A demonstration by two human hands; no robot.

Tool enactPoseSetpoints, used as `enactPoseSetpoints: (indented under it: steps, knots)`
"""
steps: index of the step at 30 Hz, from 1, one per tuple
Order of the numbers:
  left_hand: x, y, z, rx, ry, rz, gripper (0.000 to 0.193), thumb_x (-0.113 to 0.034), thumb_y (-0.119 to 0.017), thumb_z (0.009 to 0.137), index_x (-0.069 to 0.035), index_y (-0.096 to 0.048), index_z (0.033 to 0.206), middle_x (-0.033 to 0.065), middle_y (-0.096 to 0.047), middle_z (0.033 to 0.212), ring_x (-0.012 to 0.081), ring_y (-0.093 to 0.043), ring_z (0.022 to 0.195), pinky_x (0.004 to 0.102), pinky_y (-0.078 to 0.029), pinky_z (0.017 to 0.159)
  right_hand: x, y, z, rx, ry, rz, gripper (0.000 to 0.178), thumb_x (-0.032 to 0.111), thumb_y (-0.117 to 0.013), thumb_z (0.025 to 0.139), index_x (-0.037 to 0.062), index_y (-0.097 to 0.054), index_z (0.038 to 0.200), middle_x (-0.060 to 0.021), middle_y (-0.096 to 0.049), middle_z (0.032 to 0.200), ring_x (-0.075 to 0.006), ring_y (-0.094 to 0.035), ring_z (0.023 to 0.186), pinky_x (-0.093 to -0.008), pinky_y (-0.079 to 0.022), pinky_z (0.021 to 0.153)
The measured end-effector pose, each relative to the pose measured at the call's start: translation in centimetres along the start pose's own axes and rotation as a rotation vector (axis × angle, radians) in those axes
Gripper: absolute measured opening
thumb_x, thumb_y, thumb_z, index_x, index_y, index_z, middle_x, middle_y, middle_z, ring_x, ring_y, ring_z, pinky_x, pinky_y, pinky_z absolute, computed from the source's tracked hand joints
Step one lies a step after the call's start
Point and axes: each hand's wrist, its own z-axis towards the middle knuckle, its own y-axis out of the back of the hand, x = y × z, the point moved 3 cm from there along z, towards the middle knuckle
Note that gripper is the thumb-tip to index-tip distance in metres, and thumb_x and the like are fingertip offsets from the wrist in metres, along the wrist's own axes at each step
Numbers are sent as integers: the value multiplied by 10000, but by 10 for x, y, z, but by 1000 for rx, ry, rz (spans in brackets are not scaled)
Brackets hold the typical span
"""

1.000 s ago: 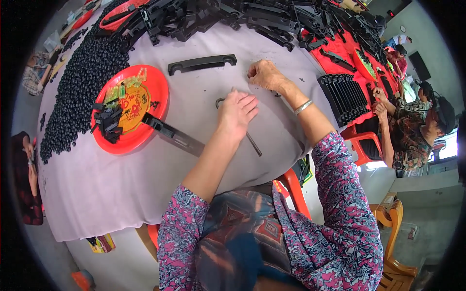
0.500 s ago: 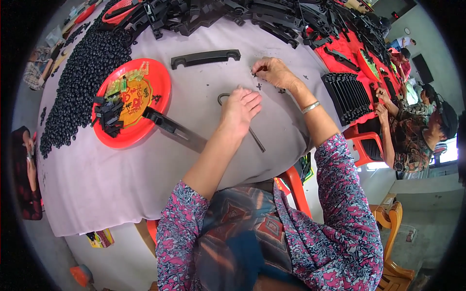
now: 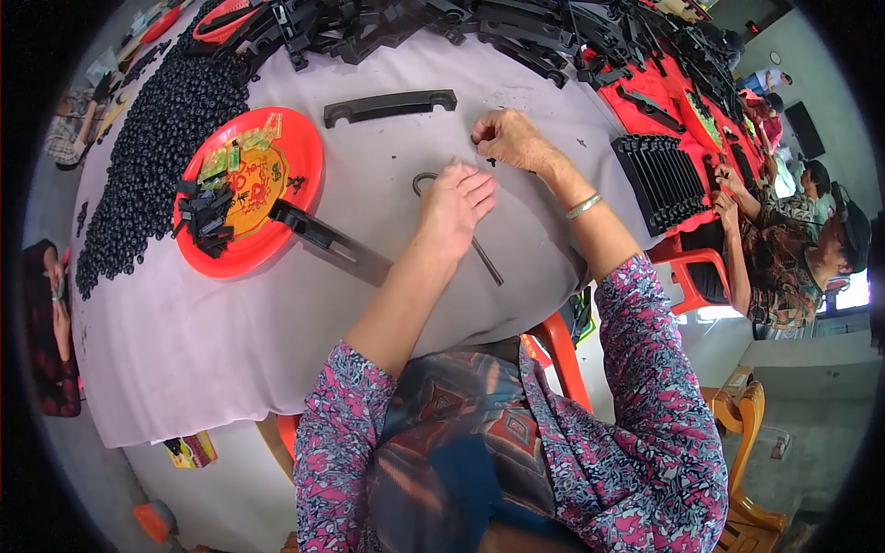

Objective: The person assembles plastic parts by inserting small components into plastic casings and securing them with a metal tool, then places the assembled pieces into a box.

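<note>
My left hand (image 3: 454,207) lies over a thin metal rod with a looped end (image 3: 486,261), its fingers loosely stretched out and nothing visible in them. Farther right, my right hand (image 3: 518,140) is closed in a pinch at the cloth, a dark bit showing at its fingertips. A small black plastic piece (image 3: 491,162) lies just under that hand. Left of my left forearm is a long black plastic bar (image 3: 332,241), its near end partly hidden by the forearm. Another black bar with arched cutouts (image 3: 390,108) lies crosswise beyond my hands.
A red plate (image 3: 221,267) at left holds black clips and clear greenish pieces. Behind it spreads a heap of black round parts (image 3: 166,138). Black bars (image 3: 369,32) pile along the far side. At right, a row of bars (image 3: 659,184) lies near a co-worker (image 3: 793,249).
My right hand has shifted slightly left and its fingers have curled in more. Small black pieces that showed beside it are no longer visible. My left hand has hardly moved.
</note>
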Motion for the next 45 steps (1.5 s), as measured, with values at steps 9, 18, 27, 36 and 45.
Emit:
enactPoseSetpoints:
  steps: [9,18,27,36,45]
  knots:
    - [-1,5,-1,5,-11,6,536,-335,-342,1008,97,-327,1325,273,-398,1382,376,-394,1300,496,-311,1086,23,-1,-6,50,71,-263,138,65,-629,661,-11,-631,775,-164,-649,804,-337,-635,771,-407,-495,671]
    - [1,3,-2,-12,1,-3,507,-320,-340,1011,94,-355,1305,264,-404,1379,367,-401,1297,488,-317,1088,21,7,-18,4,7,138,104,75,-637,679,-11,-623,735,-63,-601,629,-104,-528,605,-307,-456,588]
    - [-1,2,3,-27,13,-48,472,-311,-354,1011,89,-398,1258,260,-424,1357,366,-436,1263,479,-351,1070,-24,44,-23,-519,-15,-39,156,59,-599,813,26,-676,944,-91,-698,833,-150,-652,752,-287,-514,719]
    - [3,12,5,-4,-16,28,461,-302,-402,992,74,-402,1260,253,-423,1362,355,-422,1284,471,-346,1069,-115,41,-51,-375,-220,-778,183,51,-515,821,55,-641,953,-170,-610,1044,-361,-571,1032,-434,-490,871]
    - [11,7,2,2,8,4,489,-294,-414,974,76,-375,1291,242,-404,1392,341,-417,1293,464,-317,1085,-85,52,-76,-459,-145,-798,134,32,-545,758,67,-654,827,-162,-641,885,-349,-631,878,-433,-513,767]
